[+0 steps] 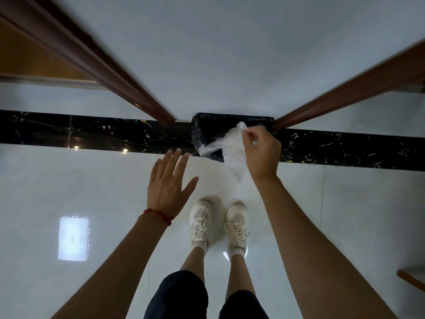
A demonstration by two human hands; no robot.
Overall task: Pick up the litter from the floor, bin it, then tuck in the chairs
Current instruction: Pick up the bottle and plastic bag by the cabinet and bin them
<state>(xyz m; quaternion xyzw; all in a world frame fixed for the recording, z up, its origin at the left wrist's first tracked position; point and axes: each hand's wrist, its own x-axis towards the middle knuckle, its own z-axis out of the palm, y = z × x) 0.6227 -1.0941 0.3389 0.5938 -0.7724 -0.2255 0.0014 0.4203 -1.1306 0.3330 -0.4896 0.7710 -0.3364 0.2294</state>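
Near the middle of the frame, slightly right, the right hand [261, 153] pinches a crumpled piece of clear plastic litter [231, 148] between fingertips and thumb, holding it up in front of a black bin [207, 127] that stands against the white wall at the black marble skirting [92, 132]. The left hand [167, 185], lower and to the left, is spread flat and released, gripping nothing; a red string [158, 215] circles its wrist. Two brown door frames [103, 72] run diagonally from the upper corners toward the bin. White sneakers [200, 221] stand on the glossy pale floor [69, 180] below. The plastic and hand cover part of the bin's mouth, so its contents cannot be made out. A wooden piece at the lower right edge is cut off.
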